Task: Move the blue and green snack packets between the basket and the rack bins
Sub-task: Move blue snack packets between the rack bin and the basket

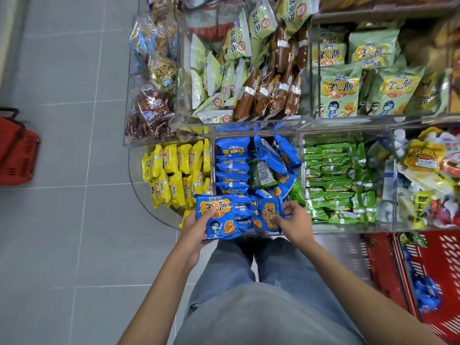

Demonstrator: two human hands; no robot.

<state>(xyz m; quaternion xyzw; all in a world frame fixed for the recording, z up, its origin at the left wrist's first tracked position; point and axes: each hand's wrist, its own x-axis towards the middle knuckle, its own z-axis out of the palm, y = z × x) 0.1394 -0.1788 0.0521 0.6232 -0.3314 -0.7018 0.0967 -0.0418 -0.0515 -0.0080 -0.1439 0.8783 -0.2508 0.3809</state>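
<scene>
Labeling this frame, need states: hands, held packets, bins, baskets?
Left hand: grips left packet.
Right hand: grips right packet.
Blue bin: stocked, jumbled, stray green packet inside.
Green bin: full, green packets in rows.
Right basket: on floor, blue packets inside.
Left basket: on floor, contents hidden.

Rack, lower tier, bins side by side: left bin (139, 195), middle bin (213, 165), right bin (348, 227), each holding packets. Upper tier (249, 122) behind and above. Left hand (196, 227) holds packet (219, 215) at front of middle bin. Right hand (296, 222) grips neighbouring packet (267, 215) just right of it. Basket (448, 257) on floor at person's right, before rack. Second basket (20, 155) far left, well apart.
</scene>
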